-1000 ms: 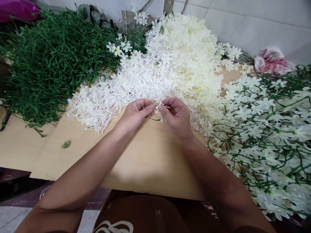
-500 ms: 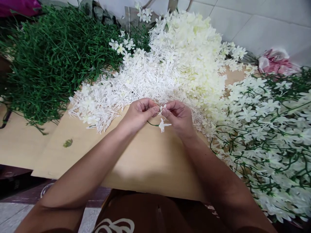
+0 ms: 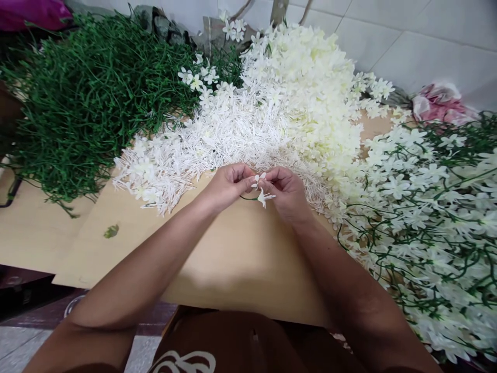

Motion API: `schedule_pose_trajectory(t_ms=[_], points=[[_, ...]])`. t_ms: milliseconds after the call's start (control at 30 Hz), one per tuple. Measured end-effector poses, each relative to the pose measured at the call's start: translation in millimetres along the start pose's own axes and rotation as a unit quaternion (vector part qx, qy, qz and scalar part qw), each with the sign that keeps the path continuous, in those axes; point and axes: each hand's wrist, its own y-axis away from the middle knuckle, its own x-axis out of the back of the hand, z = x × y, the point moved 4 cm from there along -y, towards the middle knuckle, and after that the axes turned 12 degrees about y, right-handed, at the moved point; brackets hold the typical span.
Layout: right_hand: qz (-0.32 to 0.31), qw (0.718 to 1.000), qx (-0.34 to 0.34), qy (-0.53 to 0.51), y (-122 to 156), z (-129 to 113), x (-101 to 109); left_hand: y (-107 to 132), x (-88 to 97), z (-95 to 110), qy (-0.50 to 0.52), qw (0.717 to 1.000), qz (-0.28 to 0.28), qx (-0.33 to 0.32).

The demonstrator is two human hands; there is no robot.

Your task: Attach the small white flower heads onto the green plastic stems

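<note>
Over the board, my left hand (image 3: 232, 187) and my right hand (image 3: 289, 196) meet, thumbs and fingers pinched. Between the fingertips shows a small white artificial flower (image 3: 258, 180), touched from both sides. My left hand is closed around a thin green stem (image 3: 248, 198), mostly hidden by the fingers. A second white flower (image 3: 264, 197) on that stem hangs just below my fingertips. Right behind my hands lies a heap of thin white flower pieces (image 3: 233, 129), merging into a pile of cream petals (image 3: 318, 83).
Green plastic stems (image 3: 97, 88) are heaped at the left. Finished-looking white flower sprays (image 3: 427, 228) cover the right side. A small green scrap (image 3: 111, 231) lies on the tan board (image 3: 217, 248). A pink and white bag (image 3: 442, 103) sits against the tiled wall (image 3: 388, 41).
My hands have come slightly closer together around the small flower. The hanging flower has shifted up and a little right, turning somewhat. The whole view has moved slightly.
</note>
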Motion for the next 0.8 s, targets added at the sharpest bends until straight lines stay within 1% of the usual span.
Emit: schedule_pose_trajectory(t_ms=[100, 233, 333, 400, 500, 567, 700, 800], points=[[-0.024, 1.000, -0.009, -0.012, -1.2, 0.0, 1.1, -2.6, 3.0, 2.1, -0.030, 0.999, -0.022, 0.004], [-0.060, 0.997, -0.023, -0.051, -2.0, 0.7, -0.1, -3.6, 6.3, 3.8, -0.086, 0.996, -0.035, -0.002], [-0.054, 0.997, -0.040, -0.048, -2.4, 2.3, -0.7, -2.8, 5.5, 3.8, -0.132, 0.989, -0.055, -0.025], [-0.043, 0.997, -0.055, -0.046, -2.3, 3.1, -1.0, -2.0, 3.6, 3.3, -0.150, 0.985, -0.079, -0.039], [-0.050, 0.995, -0.071, -0.059, -1.6, 3.0, -2.3, -1.1, 1.7, 2.4, -0.164, 0.978, -0.117, -0.049], [-0.062, 0.992, -0.085, -0.074, -1.3, 3.0, -2.7, -0.6, 2.0, 2.0, -0.171, 0.975, -0.130, -0.047], [-0.066, 0.985, -0.126, -0.094, -1.4, 5.4, -0.8, 0.6, 2.8, 0.7, -0.161, 0.975, -0.146, -0.043], [-0.060, 0.985, -0.135, -0.089, -2.3, 7.1, 0.4, 0.2, 2.6, -1.5, -0.154, 0.977, -0.139, -0.053]])
